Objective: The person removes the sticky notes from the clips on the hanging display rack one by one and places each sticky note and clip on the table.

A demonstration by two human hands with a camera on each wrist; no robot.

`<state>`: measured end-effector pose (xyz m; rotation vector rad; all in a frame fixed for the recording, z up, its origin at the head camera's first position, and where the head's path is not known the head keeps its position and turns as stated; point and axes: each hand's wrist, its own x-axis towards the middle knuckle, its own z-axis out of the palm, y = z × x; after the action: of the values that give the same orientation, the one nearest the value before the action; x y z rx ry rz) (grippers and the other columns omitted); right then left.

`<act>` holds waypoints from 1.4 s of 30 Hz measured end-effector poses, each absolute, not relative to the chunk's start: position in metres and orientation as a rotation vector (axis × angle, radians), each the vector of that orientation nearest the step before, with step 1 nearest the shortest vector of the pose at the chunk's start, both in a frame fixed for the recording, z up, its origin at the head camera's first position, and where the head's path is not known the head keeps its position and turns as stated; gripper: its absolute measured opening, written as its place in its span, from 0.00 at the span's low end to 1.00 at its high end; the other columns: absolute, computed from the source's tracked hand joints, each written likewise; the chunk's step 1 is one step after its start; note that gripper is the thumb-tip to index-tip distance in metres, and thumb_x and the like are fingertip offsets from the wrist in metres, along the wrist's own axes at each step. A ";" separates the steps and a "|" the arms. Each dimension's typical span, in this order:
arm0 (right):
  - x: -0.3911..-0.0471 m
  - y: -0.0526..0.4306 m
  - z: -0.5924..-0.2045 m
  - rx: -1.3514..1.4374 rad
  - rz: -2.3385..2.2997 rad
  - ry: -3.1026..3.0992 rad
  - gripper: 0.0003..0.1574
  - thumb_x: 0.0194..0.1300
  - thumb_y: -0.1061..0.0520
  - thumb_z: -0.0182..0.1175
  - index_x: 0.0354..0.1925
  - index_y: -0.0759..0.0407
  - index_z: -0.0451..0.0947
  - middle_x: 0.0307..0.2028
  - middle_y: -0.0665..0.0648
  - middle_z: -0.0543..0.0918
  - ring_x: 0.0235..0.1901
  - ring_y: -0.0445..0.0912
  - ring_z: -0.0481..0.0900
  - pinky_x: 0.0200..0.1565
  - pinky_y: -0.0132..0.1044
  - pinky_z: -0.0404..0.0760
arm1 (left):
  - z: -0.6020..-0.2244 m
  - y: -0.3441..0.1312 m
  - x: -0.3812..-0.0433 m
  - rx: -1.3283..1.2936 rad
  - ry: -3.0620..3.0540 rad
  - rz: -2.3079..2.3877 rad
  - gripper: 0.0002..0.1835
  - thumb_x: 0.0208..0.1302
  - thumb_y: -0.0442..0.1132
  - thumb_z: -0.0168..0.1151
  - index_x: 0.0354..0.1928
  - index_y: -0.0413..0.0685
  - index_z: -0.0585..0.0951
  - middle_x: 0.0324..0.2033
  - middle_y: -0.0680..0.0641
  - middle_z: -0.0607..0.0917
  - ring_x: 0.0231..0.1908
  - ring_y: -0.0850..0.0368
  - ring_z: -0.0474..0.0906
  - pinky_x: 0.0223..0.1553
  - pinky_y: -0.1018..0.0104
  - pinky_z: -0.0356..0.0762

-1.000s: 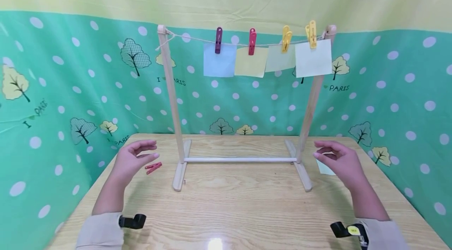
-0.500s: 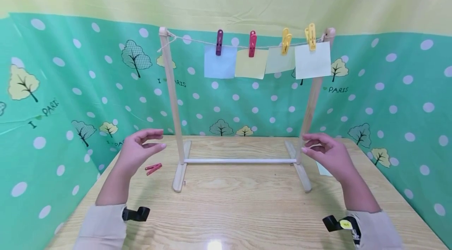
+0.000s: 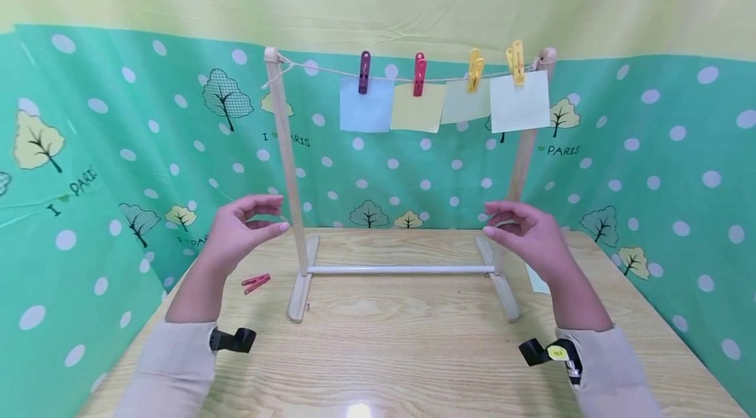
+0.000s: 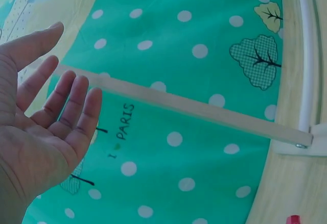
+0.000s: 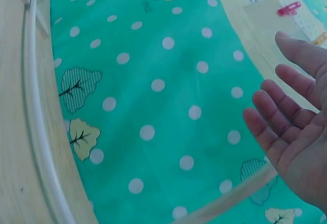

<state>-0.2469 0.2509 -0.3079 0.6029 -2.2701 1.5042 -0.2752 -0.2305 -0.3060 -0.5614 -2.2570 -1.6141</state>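
Observation:
My left hand (image 3: 239, 234) is raised beside the left post (image 3: 289, 162) of a wooden drying rack, its fingers loosely bent and holding nothing. In front of the right post (image 3: 522, 168), my right hand (image 3: 525, 234) is likewise raised and empty. Paper squares hang from the rack's string: blue (image 3: 366, 109) under a purple clothespin (image 3: 364, 73), yellow (image 3: 417, 109) under a red clothespin (image 3: 419, 75), pale green (image 3: 463, 103) and white (image 3: 520, 106) under yellow clothespins (image 3: 518, 63). Both wrist views show relaxed, spread fingers on the left hand (image 4: 51, 132) and right hand (image 5: 296, 132).
A loose red clothespin (image 3: 256, 283) lies on the wooden table (image 3: 378, 352) below my left hand. A pale paper (image 3: 538, 280) lies at the right, partly behind my right forearm. The rack's white rod (image 3: 401, 270) joins its two feet. A patterned curtain (image 3: 390, 175) surrounds the table.
Both hands have risen and moved inward toward each other, still empty. The hanging papers and the loose red clothespin stay in place; the view shifts slightly.

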 end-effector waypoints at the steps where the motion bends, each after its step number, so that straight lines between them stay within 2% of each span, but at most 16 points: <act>1: -0.248 0.249 -0.306 0.608 1.509 -2.273 0.26 0.63 0.60 0.67 0.58 0.66 0.75 0.48 0.49 0.81 0.44 0.43 0.80 0.47 0.26 0.80 | -0.304 -0.228 -0.276 -0.569 -2.260 -1.612 0.26 0.57 0.35 0.72 0.57 0.36 0.78 0.47 0.45 0.81 0.42 0.58 0.81 0.45 0.72 0.81; 6: -0.254 0.240 -0.297 0.639 1.505 -2.295 0.26 0.63 0.59 0.67 0.58 0.64 0.76 0.48 0.53 0.81 0.44 0.46 0.80 0.46 0.28 0.81 | -0.294 -0.218 -0.280 -0.612 -2.274 -1.587 0.26 0.59 0.36 0.71 0.59 0.36 0.78 0.49 0.38 0.81 0.45 0.52 0.80 0.46 0.73 0.80; 14: -0.264 0.228 -0.282 0.679 1.477 -2.331 0.25 0.63 0.56 0.68 0.57 0.60 0.77 0.50 0.55 0.80 0.45 0.47 0.79 0.45 0.30 0.81 | -0.277 -0.200 -0.287 -0.604 -2.326 -1.592 0.25 0.59 0.40 0.72 0.58 0.42 0.79 0.49 0.47 0.81 0.47 0.52 0.78 0.46 0.72 0.80; 18: -0.268 0.225 -0.275 0.699 1.480 -2.324 0.24 0.63 0.57 0.68 0.57 0.61 0.77 0.49 0.56 0.81 0.45 0.46 0.79 0.44 0.31 0.82 | -0.270 -0.194 -0.290 -0.626 -2.346 -1.573 0.26 0.60 0.40 0.71 0.60 0.43 0.78 0.51 0.47 0.81 0.47 0.54 0.78 0.48 0.73 0.79; 22: -0.271 0.221 -0.269 0.687 1.471 -2.345 0.25 0.63 0.56 0.68 0.57 0.62 0.77 0.49 0.56 0.80 0.45 0.47 0.79 0.43 0.31 0.82 | -0.263 -0.189 -0.294 -0.644 -2.334 -1.577 0.25 0.60 0.40 0.71 0.59 0.43 0.79 0.51 0.46 0.81 0.48 0.51 0.78 0.48 0.71 0.79; 31: -0.280 0.206 -0.255 0.736 1.446 -2.346 0.25 0.63 0.54 0.68 0.56 0.59 0.78 0.51 0.55 0.80 0.45 0.47 0.79 0.46 0.31 0.82 | -0.246 -0.179 -0.300 -0.681 -2.274 -1.594 0.24 0.59 0.40 0.72 0.57 0.43 0.80 0.49 0.49 0.83 0.48 0.53 0.78 0.48 0.70 0.80; 42: -0.288 0.185 -0.235 0.768 1.441 -2.359 0.25 0.63 0.51 0.68 0.56 0.55 0.79 0.49 0.53 0.81 0.45 0.47 0.79 0.45 0.33 0.83 | -0.219 -0.174 -0.302 -0.668 -2.226 -1.626 0.22 0.58 0.39 0.73 0.55 0.45 0.82 0.49 0.49 0.83 0.47 0.53 0.78 0.47 0.69 0.79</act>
<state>-0.2881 0.1850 -0.2346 0.7678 -2.3594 1.4412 -0.3016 -0.1738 -0.2185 -0.6685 -2.2259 -1.6264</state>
